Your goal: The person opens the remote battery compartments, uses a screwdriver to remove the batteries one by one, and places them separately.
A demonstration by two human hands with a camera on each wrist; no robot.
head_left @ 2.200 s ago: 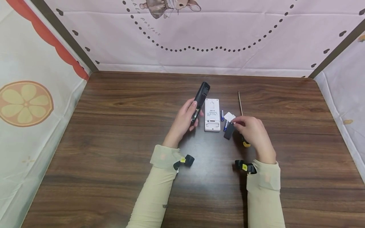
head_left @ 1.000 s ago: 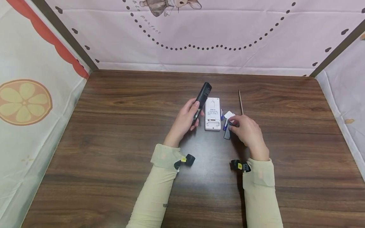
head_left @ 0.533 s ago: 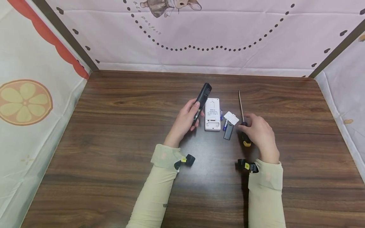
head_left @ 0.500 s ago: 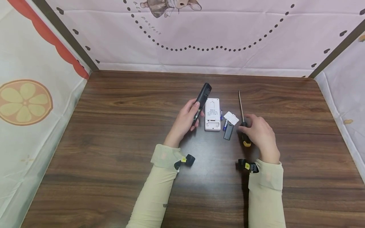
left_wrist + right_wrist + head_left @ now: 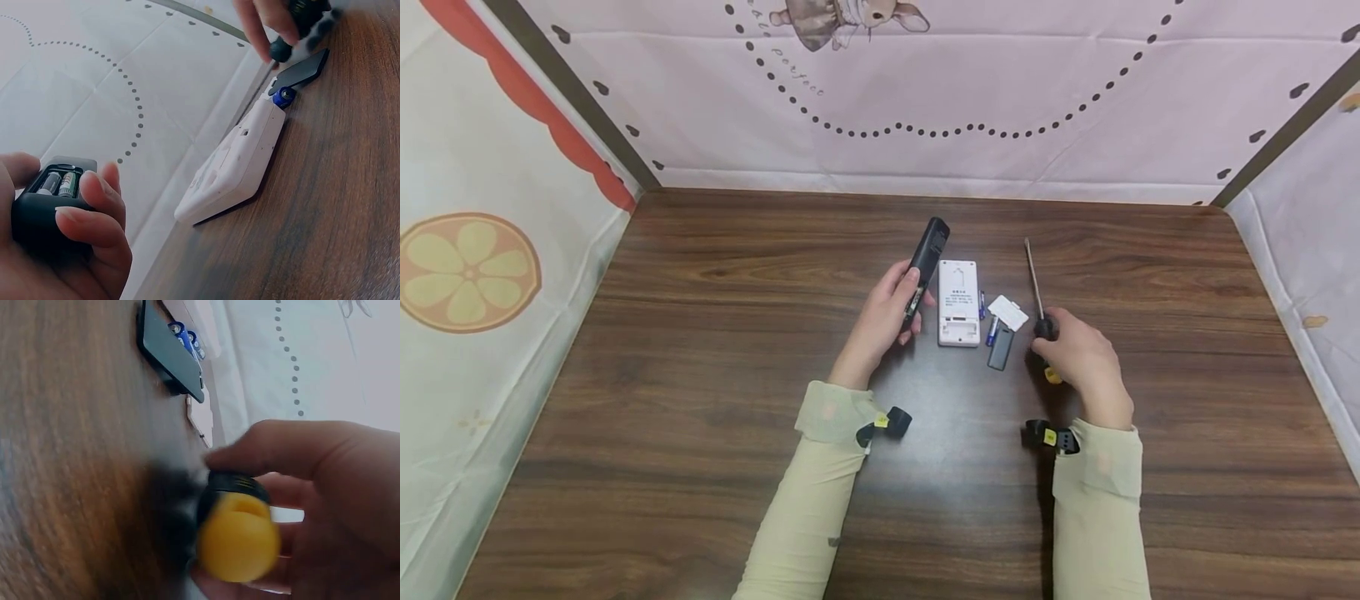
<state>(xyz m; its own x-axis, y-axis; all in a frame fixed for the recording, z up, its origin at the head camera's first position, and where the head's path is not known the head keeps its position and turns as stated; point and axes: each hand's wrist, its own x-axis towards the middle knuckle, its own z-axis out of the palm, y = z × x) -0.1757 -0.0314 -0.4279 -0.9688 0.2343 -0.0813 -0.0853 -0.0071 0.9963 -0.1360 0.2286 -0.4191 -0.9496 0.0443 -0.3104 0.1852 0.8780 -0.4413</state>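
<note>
My left hand [image 5: 883,308] grips a black remote control [image 5: 932,242], tilted with its back up. In the left wrist view its battery bay is uncovered, with batteries [image 5: 67,185] inside. My right hand [image 5: 1084,358] holds a screwdriver [image 5: 1043,328] by its black and yellow handle, thumb on one side and fingers on the other; the long shaft points away from me. Between the hands a white remote control [image 5: 958,292] lies back up, its battery bay bare. Beside it are a black battery cover [image 5: 1000,350], a white battery cover [image 5: 1008,312] and two blue batteries [image 5: 992,331].
The brown wooden table [image 5: 700,375] bears all these things. A pale printed cloth [image 5: 962,158] rises along its back edge, and more cloth hangs at the left and right sides. Each wrist carries a strapped black camera [image 5: 897,422].
My right hand has put the black battery cover down beside the white one, let go, moved right and taken hold of the screwdriver's handle. My left hand still holds the black remote control.
</note>
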